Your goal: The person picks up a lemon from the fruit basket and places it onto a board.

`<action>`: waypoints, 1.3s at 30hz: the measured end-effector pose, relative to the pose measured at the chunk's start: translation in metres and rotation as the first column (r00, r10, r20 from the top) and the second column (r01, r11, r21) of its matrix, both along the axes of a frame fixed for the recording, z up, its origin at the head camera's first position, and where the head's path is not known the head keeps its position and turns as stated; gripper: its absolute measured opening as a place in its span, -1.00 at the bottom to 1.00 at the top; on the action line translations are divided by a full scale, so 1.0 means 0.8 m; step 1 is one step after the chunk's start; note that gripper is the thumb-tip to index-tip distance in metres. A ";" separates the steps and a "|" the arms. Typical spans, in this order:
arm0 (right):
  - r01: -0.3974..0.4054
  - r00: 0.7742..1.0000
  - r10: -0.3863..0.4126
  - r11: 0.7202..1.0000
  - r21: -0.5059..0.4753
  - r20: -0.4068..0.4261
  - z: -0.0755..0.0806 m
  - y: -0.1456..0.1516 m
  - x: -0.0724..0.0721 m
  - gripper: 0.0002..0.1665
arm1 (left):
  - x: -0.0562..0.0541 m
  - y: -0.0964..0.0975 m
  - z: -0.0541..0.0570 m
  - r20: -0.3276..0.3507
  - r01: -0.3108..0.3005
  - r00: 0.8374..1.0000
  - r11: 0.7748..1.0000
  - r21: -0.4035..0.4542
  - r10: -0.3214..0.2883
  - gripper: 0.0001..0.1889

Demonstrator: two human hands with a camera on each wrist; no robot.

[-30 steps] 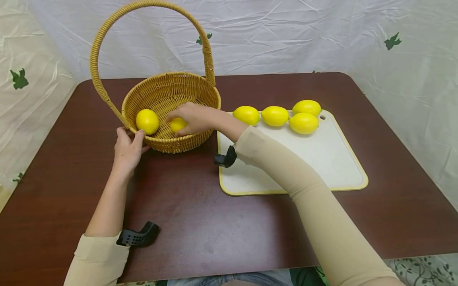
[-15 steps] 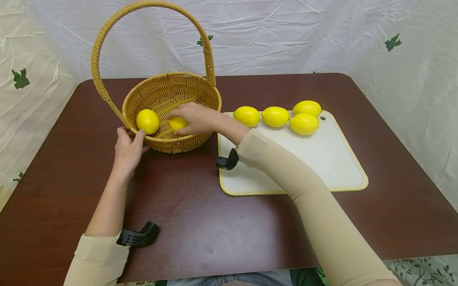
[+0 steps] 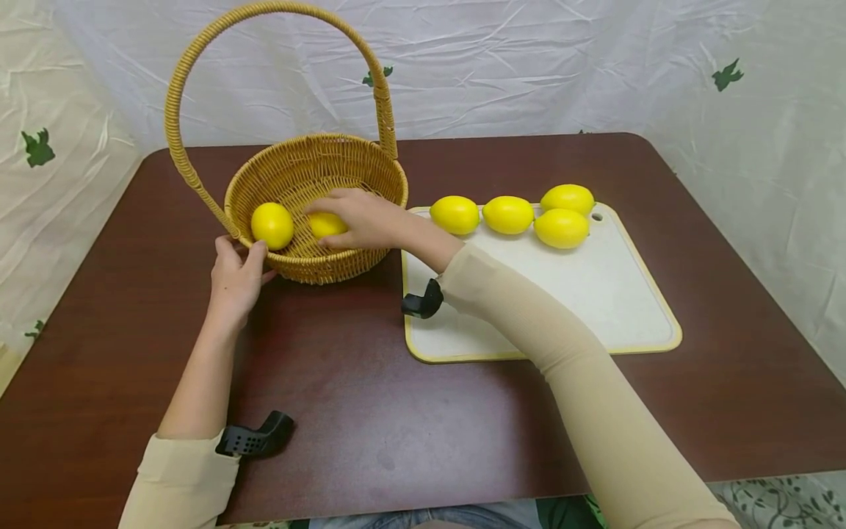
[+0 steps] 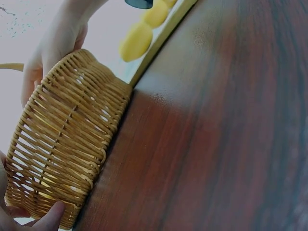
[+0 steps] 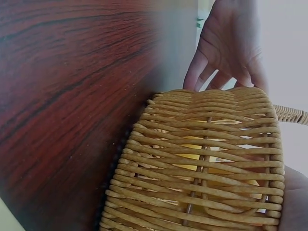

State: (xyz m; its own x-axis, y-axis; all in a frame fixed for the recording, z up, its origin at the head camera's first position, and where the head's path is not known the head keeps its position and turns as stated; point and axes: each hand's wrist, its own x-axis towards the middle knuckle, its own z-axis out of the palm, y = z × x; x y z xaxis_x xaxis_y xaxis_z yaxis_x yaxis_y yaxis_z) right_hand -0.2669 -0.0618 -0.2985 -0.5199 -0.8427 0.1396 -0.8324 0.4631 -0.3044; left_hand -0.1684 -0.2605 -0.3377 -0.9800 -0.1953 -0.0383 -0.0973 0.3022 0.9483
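My left hand (image 3: 236, 277) grips the near left rim of the wicker basket (image 3: 320, 272), which has a tall arched handle. In the left wrist view, the thumb of that hand lies against the woven side. My right hand (image 3: 360, 218) reaches over the right rim, its fingers and thumb around a lemon (image 3: 325, 225) low inside. Another lemon (image 3: 272, 225) lies in the basket on the left, near my left hand. In the right wrist view, the basket wall (image 5: 207, 168) hides most of my right hand, and yellow shows through the weave.
A white cutting board (image 3: 476, 323) with a yellow edge lies right of the basket, under my right forearm. Several lemons (image 3: 507, 215) sit along its far edge. The brown table (image 3: 370, 419) ends at a white curtain (image 3: 496, 66) behind. A black camera (image 3: 423, 300) hangs from my right wrist.
The fingers of my right hand have spread slightly, and a little more of the lemon shows between them. My left hand and the basket stay nearly still.
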 end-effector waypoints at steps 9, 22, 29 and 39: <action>-0.001 0.998 -0.004 0.997 -0.077 -0.065 -0.005 0.003 0.003 -0.43 | 0.000 0.000 0.000 -0.008 -0.003 1.000 1.000 -0.002 0.003 -0.47; -0.035 0.987 0.020 0.995 -0.093 -0.158 0.001 0.012 0.013 -0.45 | 0.002 0.002 0.002 -0.010 0.001 1.000 1.000 -0.006 -0.001 -0.47; -0.020 0.982 0.005 0.997 -0.077 -0.190 0.003 0.019 0.012 -0.45 | 0.001 0.000 0.001 -0.006 -0.005 1.000 1.000 0.000 0.005 -0.47; -0.014 0.972 -0.010 0.995 -0.100 -0.235 0.011 0.038 0.013 -0.47 | 0.001 0.000 0.000 -0.007 -0.003 1.000 1.000 0.002 0.003 -0.46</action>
State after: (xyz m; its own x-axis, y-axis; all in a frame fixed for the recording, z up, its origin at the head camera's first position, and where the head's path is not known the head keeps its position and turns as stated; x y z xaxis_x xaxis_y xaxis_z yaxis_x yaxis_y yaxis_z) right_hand -0.2567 -0.0310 -0.2900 -0.4608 -0.8191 0.3416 -0.8869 0.4385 -0.1452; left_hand -0.1677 -0.2606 -0.3374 -0.9797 -0.1980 -0.0317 -0.0914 0.3003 0.9494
